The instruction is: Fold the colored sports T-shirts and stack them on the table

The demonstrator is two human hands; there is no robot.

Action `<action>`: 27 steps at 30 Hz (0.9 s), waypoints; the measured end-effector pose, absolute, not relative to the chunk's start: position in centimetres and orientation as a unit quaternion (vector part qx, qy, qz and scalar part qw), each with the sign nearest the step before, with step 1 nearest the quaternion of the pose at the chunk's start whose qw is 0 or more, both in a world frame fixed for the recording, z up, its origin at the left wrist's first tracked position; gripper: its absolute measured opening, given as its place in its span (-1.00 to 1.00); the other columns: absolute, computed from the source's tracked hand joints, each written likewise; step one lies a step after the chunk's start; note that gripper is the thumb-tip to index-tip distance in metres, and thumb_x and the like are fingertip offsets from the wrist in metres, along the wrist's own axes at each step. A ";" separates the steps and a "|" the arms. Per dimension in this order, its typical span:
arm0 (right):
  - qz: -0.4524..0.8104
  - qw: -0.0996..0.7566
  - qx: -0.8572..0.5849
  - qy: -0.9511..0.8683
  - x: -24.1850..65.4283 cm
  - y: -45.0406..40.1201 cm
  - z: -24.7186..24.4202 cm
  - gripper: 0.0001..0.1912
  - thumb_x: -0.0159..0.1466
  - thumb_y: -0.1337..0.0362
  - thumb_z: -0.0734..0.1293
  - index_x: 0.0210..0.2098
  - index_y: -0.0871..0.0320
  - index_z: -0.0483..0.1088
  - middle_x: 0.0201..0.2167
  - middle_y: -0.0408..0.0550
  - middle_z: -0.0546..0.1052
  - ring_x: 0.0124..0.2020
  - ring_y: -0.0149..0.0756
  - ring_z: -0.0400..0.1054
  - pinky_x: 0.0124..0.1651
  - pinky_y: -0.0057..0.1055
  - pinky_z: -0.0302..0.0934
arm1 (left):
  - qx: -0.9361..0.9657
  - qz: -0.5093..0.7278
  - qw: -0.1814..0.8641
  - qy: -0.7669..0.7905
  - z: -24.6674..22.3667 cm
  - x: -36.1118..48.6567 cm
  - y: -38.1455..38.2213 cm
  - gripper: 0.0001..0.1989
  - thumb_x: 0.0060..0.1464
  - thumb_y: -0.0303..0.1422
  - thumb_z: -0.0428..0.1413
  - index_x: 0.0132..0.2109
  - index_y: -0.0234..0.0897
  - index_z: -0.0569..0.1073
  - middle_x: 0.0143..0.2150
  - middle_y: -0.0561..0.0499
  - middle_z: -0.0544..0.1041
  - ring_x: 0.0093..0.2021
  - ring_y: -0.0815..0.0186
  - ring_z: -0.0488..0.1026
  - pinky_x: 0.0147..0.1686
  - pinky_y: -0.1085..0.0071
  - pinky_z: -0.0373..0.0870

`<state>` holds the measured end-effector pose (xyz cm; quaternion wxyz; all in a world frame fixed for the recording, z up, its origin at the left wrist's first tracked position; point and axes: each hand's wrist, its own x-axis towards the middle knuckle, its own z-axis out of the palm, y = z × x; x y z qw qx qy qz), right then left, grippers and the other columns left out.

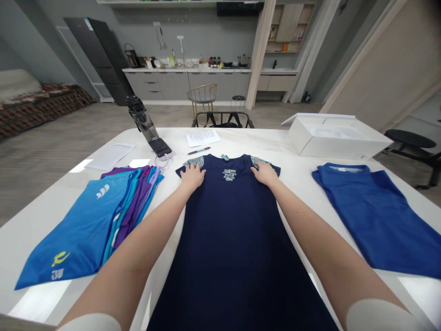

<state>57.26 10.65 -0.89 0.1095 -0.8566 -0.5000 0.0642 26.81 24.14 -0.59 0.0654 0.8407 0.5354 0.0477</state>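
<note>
A dark navy short-sleeved garment (pixel 232 239) lies spread out, its neckline away from me and patterned patches at the shoulders and chest. My left hand (pixel 193 177) rests flat on its left shoulder, fingers apart. On the right shoulder lies my right hand (pixel 264 174), also with fingers spread. To the left is a stack of folded blue, teal and purple clothes (pixel 86 216). A folded royal blue garment (pixel 375 214) lies at the right. The garment's lower end runs out of view at the bottom.
On the white table (pixel 172 138) are an open white box (pixel 334 138) at back right, a pen (pixel 199 150), papers (pixel 203 137), a phone (pixel 160 147) and a clear bottle (pixel 145 124). Chairs and a kitchen counter (pixel 193 70) stand beyond.
</note>
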 end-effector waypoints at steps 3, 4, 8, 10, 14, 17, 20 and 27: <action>0.102 0.059 -0.862 -0.493 57.7 11.2 -1.7 -0.23 0.42 -0.26 0.00 0.47 -0.02 0.04 0.50 0.04 -0.02 0.47 0.26 -0.24 0.33 0.45 -0.26 | 0.821 0.018 0.095 0.563 -1.7 26.6 25.8 -0.20 0.25 0.17 -0.28 0.48 -0.12 0.07 0.54 -0.20 -0.05 0.50 -0.21 -0.14 0.29 -0.46 -0.12; 0.108 0.050 -0.863 -0.491 57.8 11.1 -1.9 -0.20 0.40 -0.30 -0.04 0.49 -0.08 -0.04 0.52 -0.01 -0.10 0.48 0.27 -0.32 0.32 0.50 -0.34 | 0.819 0.008 0.105 0.564 -1.9 26.3 26.4 -0.18 0.23 0.21 -0.30 0.49 -0.07 0.02 0.55 -0.14 -0.11 0.52 -0.19 -0.19 0.30 -0.46 -0.19; 0.102 0.032 -0.860 -0.499 58.4 10.9 -2.4 -0.18 0.38 -0.33 -0.11 0.51 -0.15 -0.16 0.53 -0.09 -0.19 0.50 0.24 -0.40 0.30 0.53 -0.46 | 0.832 0.016 0.096 0.547 -2.4 25.2 27.6 -0.16 0.21 0.23 -0.32 0.51 -0.04 -0.05 0.56 -0.07 -0.17 0.53 -0.15 -0.25 0.36 -0.38 -0.31; 0.091 0.037 -0.858 -0.504 58.5 10.7 -2.5 -0.18 0.39 -0.33 -0.12 0.51 -0.16 -0.17 0.53 -0.11 -0.18 0.50 0.21 -0.39 0.32 0.50 -0.47 | 0.850 0.037 0.076 0.520 -2.4 24.8 27.5 -0.18 0.25 0.20 -0.34 0.51 -0.07 -0.07 0.56 -0.07 -0.17 0.54 -0.08 -0.26 0.40 -0.29 -0.32; 0.080 0.073 -0.853 -0.510 58.6 10.3 -2.4 -0.26 0.43 -0.26 -0.11 0.49 -0.15 -0.06 0.52 -0.12 -0.09 0.49 0.14 -0.29 0.37 0.41 -0.43 | 0.869 -0.001 0.091 0.487 -1.9 24.6 27.1 -0.24 0.30 0.14 -0.35 0.50 -0.10 0.00 0.56 -0.07 -0.13 0.54 -0.04 -0.21 0.41 -0.25 -0.29; 0.022 0.135 -0.868 -0.477 59.5 9.6 -1.9 -0.38 0.50 -0.06 -0.07 0.39 0.01 0.20 0.43 0.05 0.15 0.41 0.07 -0.04 0.37 0.26 -0.17 | 0.872 0.042 0.063 0.484 -0.8 25.9 26.5 -0.29 0.33 0.07 -0.23 0.45 -0.20 0.14 0.52 -0.20 0.02 0.50 -0.09 -0.06 0.39 -0.26 -0.20; -0.033 0.153 -0.901 -0.404 61.3 8.4 -1.3 -0.49 0.47 0.09 0.07 0.25 0.17 0.37 0.26 0.24 0.34 0.26 0.11 0.15 0.26 0.20 0.04 | 0.894 0.129 0.039 0.428 0.7 29.3 25.4 -0.46 0.34 -0.09 -0.10 0.33 -0.25 0.30 0.36 -0.27 0.30 0.36 -0.05 0.22 0.32 -0.04 0.13; 0.038 0.151 -0.929 -0.337 64.7 6.2 -1.4 -0.60 0.40 0.04 0.23 0.10 0.10 0.44 0.12 0.22 0.39 0.17 0.12 0.26 0.14 0.10 0.18 | 0.931 0.080 0.137 0.329 2.7 42.8 24.9 -0.60 0.31 -0.22 -0.01 0.23 -0.15 0.39 0.09 -0.25 0.52 0.09 -0.04 0.48 0.09 0.07 0.37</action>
